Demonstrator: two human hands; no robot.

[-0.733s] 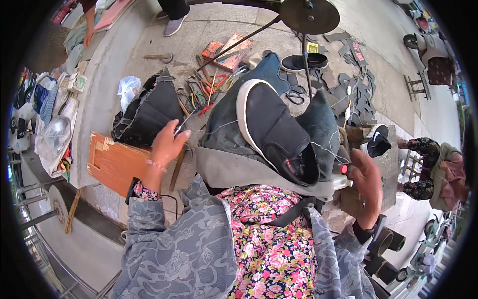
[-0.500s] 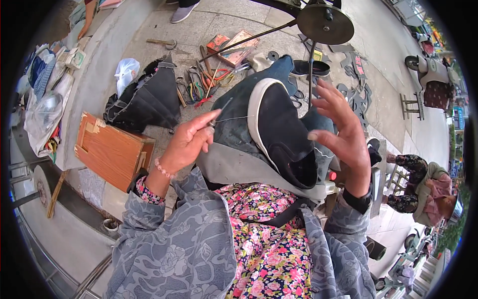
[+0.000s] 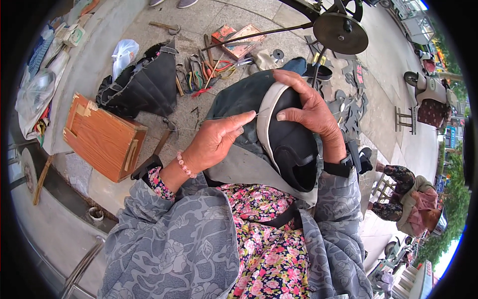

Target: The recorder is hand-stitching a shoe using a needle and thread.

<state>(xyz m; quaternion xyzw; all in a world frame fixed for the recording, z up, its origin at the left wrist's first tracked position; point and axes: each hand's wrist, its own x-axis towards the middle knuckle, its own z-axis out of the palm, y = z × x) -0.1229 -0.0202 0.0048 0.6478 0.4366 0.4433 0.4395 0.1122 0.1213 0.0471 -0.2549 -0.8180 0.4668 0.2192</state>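
A black slip-on shoe (image 3: 294,137) with a white sole rim (image 3: 265,130) lies on its side on my lap, its opening toward me. My right hand (image 3: 316,112) grips its toe end, thumb on the black upper and fingers over the far edge. To the left, my left hand (image 3: 213,142) is closed around an awl, whose handle is mostly hidden in the fingers. The thin awl tip (image 3: 258,115) meets the white rim. A pale thread (image 3: 185,129) runs out leftward from the left hand. Grey and dark green cloths (image 3: 234,167) lie under the shoe.
Pliers and cutters (image 3: 199,72) lie on the paving beyond my lap, near a red box (image 3: 224,34). A wooden box (image 3: 102,139) and a black bag (image 3: 142,82) stand left. A machine wheel (image 3: 340,33) rises ahead; black scraps (image 3: 351,107) lie right. A person (image 3: 418,204) sits farther right.
My right hand has come down from open air onto the shoe's toe. My left hand has brought the awl rightward to the sole rim. The thread now trails to the left.
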